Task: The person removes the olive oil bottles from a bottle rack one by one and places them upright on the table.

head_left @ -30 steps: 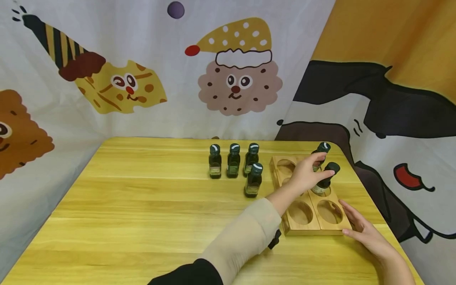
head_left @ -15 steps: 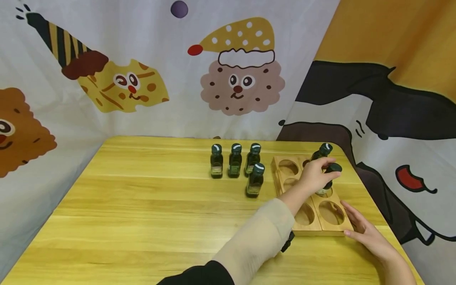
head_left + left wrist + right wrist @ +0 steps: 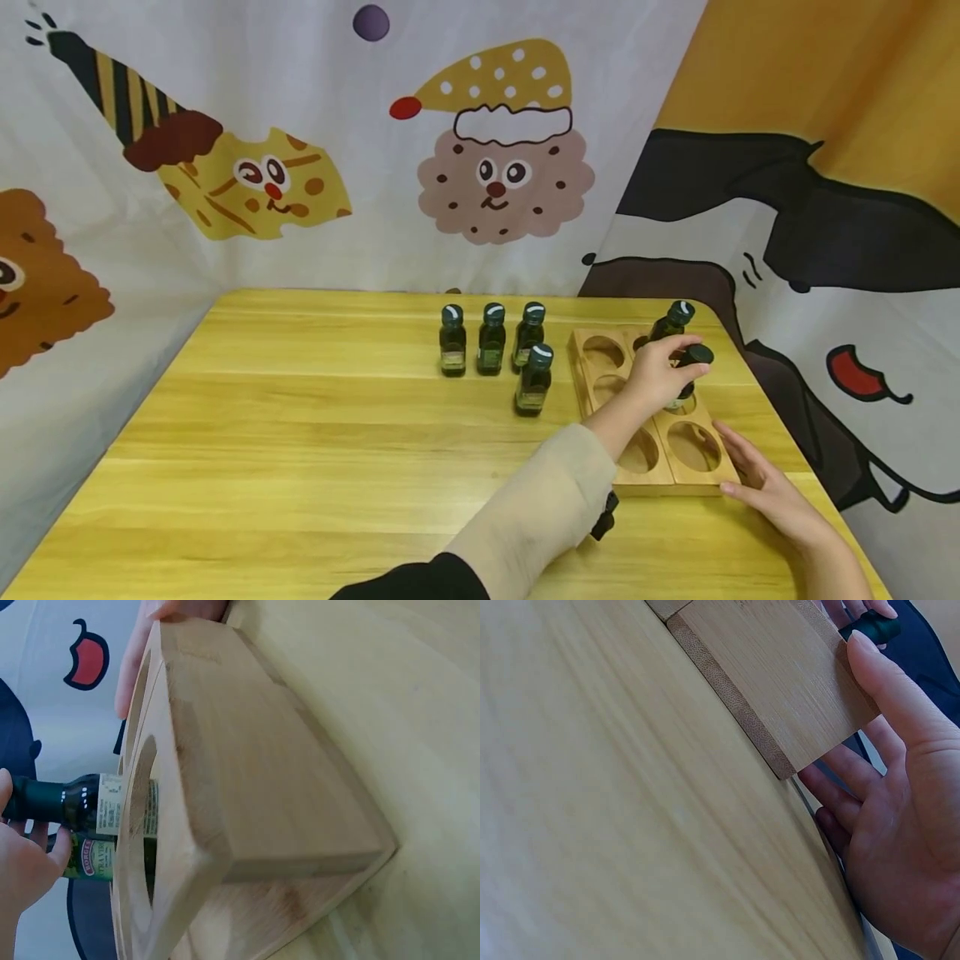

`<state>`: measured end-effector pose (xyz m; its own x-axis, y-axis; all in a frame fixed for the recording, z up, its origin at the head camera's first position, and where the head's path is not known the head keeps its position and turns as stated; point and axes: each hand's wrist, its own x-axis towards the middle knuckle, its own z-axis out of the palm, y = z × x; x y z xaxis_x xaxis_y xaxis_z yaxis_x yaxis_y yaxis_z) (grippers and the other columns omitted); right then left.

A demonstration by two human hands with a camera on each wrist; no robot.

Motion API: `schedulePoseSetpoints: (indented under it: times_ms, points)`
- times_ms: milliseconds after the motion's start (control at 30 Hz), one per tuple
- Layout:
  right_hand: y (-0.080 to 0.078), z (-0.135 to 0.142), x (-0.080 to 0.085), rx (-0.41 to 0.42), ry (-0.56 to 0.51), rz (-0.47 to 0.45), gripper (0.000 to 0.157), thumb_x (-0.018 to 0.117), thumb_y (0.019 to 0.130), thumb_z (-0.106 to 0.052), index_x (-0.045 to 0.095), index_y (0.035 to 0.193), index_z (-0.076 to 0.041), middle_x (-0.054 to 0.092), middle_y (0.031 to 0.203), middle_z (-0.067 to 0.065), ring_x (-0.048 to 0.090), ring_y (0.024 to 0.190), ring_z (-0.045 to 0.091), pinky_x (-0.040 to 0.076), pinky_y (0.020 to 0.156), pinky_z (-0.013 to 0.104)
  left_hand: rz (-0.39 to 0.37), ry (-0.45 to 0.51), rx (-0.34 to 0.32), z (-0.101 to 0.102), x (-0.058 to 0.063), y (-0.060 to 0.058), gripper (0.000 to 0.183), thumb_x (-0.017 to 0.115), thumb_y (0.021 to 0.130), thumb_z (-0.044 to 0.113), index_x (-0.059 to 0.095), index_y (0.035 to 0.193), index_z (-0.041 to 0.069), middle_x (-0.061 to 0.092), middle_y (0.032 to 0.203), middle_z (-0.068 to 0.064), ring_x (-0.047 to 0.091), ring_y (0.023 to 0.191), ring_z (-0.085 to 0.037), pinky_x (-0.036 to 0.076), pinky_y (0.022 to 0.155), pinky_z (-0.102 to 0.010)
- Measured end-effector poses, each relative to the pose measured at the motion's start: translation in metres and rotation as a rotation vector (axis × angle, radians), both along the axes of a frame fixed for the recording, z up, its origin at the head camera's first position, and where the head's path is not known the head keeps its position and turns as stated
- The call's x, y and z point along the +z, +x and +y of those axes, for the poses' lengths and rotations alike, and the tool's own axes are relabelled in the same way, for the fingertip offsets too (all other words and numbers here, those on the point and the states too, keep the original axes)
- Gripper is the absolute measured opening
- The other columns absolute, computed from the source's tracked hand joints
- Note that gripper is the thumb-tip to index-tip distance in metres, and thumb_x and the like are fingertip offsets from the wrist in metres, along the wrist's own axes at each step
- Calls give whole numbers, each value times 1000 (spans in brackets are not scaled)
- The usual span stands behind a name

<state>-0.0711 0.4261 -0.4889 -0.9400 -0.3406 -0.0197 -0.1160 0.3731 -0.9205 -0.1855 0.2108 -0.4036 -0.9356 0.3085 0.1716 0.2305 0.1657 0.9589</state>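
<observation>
A wooden bottle rack (image 3: 660,471) with round holes sits at the right of the table. My left hand (image 3: 651,377) pinches the dark green cap of a small dark glass bottle (image 3: 82,802), whose base is down in a right-column hole. The left wrist view shows this bottle's lower part inside the hole. Behind it, another dark bottle (image 3: 663,327) stands at the rack's back right, partly hidden by my fingers. My right hand (image 3: 772,496) grips the rack's front right corner, thumb (image 3: 892,690) on the front face and fingers along the side.
Several similar dark bottles (image 3: 491,342) stand upright on the wooden table (image 3: 300,467), left of the rack. A cartoon-printed cloth (image 3: 300,67) hangs behind the table and along its right side.
My left hand has shifted slightly right and down with the bottle, which stands a little straighter. My right hand stays on the rack corner.
</observation>
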Motion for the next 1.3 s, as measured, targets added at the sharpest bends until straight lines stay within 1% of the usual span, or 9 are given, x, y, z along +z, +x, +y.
schedulePoseSetpoints:
  times_ms: [133, 300, 500, 700, 833, 1000, 1167, 1267, 1300]
  points:
    - [0, -2, -2, 10, -7, 9, 75, 51, 94, 7, 11, 155, -12, 18, 151, -20, 20, 127, -18, 26, 91, 5, 9, 52, 28, -1, -4, 1, 37, 71, 88, 21, 65, 124, 22, 62, 115, 12, 56, 101, 0, 47, 69, -11]
    - [3, 0, -2, -16, 10, 8, 76, 53, 94, 5, 13, 155, -15, 19, 151, -20, 21, 125, -19, 26, 90, 4, 46, 85, 49, -2, -6, 1, 37, 71, 88, 21, 65, 125, 21, 64, 115, 10, 58, 96, 2, 47, 67, -10]
    - [1, 0, -4, -7, 5, 2, 76, 52, 94, 6, 11, 155, -13, 20, 148, -22, 21, 126, -17, 27, 90, 5, 66, 117, 65, -6, 0, -1, 37, 70, 88, 20, 65, 125, 21, 65, 107, 8, 59, 86, 3, 48, 64, -11]
    - [0, 0, -3, -19, 9, -10, 76, 53, 94, 5, 12, 155, -14, 21, 147, -23, 21, 124, -19, 27, 89, 5, 107, 139, 38, -9, 16, -2, 38, 68, 90, 20, 62, 128, 20, 64, 107, 7, 59, 89, 4, 48, 66, -10]
    - [-1, 0, -3, -13, 4, -6, 75, 52, 94, 5, 12, 155, -14, 21, 147, -22, 22, 125, -17, 27, 90, 5, 148, 136, 28, -13, 30, -2, 38, 68, 91, 20, 61, 128, 19, 64, 107, 7, 58, 85, 5, 48, 64, -10]
    - [-2, 1, -3, -6, 5, 5, 76, 53, 94, 6, 12, 155, -13, 21, 148, -22, 21, 126, -17, 26, 90, 5, 177, 158, 3, -19, 45, -1, 38, 67, 91, 20, 61, 129, 20, 63, 106, 6, 57, 83, 6, 48, 63, -10]
    - [-2, 2, -3, -4, -1, 3, 76, 53, 93, 7, 12, 155, -13, 21, 148, -22, 21, 126, -17, 26, 91, 5, 253, 158, -17, -24, 58, -1, 39, 68, 91, 20, 61, 129, 17, 63, 116, 6, 55, 90, 6, 47, 68, -8]
    - [-2, 1, -2, -5, 3, 6, 76, 53, 93, 7, 13, 155, -12, 21, 148, -22, 21, 126, -16, 26, 91, 5, 286, 185, -44, -29, 68, -1, 39, 69, 90, 17, 61, 128, 13, 62, 120, 3, 54, 92, 6, 47, 71, -9]
    - [-1, 1, -2, -6, 4, 5, 76, 53, 93, 7, 13, 155, -12, 21, 148, -22, 21, 126, -16, 26, 91, 5, 289, 193, -54, -31, 71, -1, 39, 69, 90, 17, 61, 128, 12, 62, 119, 3, 55, 91, 6, 47, 70, -9]
